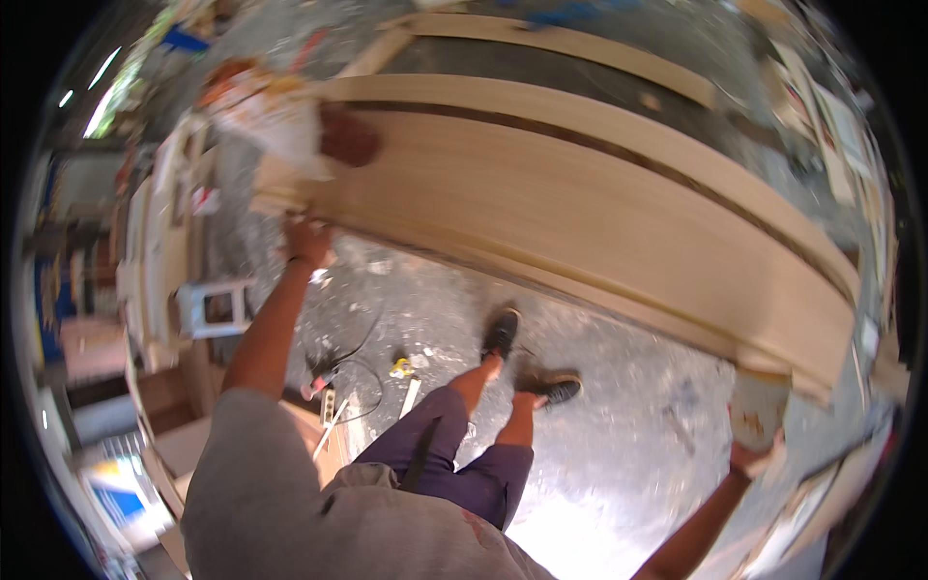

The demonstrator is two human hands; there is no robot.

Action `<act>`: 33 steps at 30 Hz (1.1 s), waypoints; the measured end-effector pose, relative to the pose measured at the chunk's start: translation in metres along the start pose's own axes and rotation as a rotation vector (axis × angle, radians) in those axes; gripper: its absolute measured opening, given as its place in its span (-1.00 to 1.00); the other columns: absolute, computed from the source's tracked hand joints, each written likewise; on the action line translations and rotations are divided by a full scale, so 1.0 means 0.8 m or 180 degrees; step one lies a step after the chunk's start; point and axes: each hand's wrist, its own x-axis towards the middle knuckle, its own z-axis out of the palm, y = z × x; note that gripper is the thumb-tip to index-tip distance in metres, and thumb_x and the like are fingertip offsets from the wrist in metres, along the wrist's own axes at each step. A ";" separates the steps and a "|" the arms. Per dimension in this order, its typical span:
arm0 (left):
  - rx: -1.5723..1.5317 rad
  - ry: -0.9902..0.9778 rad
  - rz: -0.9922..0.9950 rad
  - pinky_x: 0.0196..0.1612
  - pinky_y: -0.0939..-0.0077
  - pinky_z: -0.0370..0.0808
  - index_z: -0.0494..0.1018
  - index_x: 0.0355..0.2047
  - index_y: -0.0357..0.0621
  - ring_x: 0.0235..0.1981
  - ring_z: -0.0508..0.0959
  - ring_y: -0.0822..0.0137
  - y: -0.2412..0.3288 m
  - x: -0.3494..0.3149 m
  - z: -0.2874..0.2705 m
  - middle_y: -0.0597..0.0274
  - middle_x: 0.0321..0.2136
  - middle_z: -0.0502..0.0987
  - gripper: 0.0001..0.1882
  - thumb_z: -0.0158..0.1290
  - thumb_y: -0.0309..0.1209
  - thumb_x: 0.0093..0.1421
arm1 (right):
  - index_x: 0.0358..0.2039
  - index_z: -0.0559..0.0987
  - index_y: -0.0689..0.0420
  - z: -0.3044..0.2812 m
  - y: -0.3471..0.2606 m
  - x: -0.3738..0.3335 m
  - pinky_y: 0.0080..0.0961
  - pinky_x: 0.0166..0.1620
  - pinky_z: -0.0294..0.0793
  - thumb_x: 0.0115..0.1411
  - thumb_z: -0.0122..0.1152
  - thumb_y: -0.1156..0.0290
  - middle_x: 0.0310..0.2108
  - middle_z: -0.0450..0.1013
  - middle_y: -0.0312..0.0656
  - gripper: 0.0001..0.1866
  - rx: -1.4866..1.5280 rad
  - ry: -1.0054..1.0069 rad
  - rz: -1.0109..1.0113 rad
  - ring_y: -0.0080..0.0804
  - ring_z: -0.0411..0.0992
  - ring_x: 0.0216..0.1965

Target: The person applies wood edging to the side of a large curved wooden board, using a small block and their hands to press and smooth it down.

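A long, pale wooden panel (pixel 541 203) with a dark slot along its far side stretches across in front of me. My left hand (pixel 307 242) is at its near edge by the left end, fingers curled on the board. Low on the right, my right hand (pixel 759 459) grips a flat greyish piece with brown stains (pixel 761 411). That piece's far end meets the panel's near right corner; its exact kind is unclear. A white plastic bag with orange and red on it (pixel 275 116), blurred, lies over the panel's far left end beside a dark reddish-brown object (pixel 350 135).
Beyond the panel is a wooden frame (pixel 570 43) on the concrete floor (pixel 628 425). A pale stool (pixel 215 307) stands left of my arm. Near my feet lie a power strip (pixel 329 406), cords and wood scraps. Boards lean along the right side (pixel 822 512).
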 end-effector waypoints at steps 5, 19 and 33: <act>-0.0722 0.0315 0.0477 0.30 -0.35 -0.24 0.15 0.32 0.25 0.39 -0.08 -0.15 0.224 -0.086 -0.028 0.02 0.33 0.11 -0.19 0.13 -0.29 0.02 | 0.26 0.25 0.17 0.035 -0.032 -0.012 0.36 0.17 0.22 0.04 0.20 -0.10 0.21 0.27 -0.03 -0.13 -0.0437 0.0092 -0.0209 0.08 0.24 0.21; -0.2211 0.0190 0.4304 -0.01 0.13 0.29 0.52 -0.08 -0.01 -0.12 0.44 0.12 0.555 -0.210 -0.142 0.24 -0.18 0.50 -0.67 0.16 -0.31 0.12 | 0.21 0.28 0.30 0.092 -0.004 -0.013 -0.04 0.05 0.44 -0.07 0.30 -0.14 0.09 0.36 0.01 -0.02 -0.0480 -0.0006 -0.0227 -0.11 0.37 0.09; -0.2748 0.0183 0.4385 -0.15 0.26 0.34 0.55 -0.32 0.03 -0.28 0.50 0.23 0.648 -0.237 -0.128 0.39 -0.33 0.50 -0.86 0.17 -0.43 0.07 | 0.22 0.27 0.33 0.098 0.017 -0.026 -0.12 0.06 0.42 -0.05 0.25 -0.18 0.08 0.37 0.02 0.00 -0.0032 0.0091 -0.0575 -0.16 0.37 0.08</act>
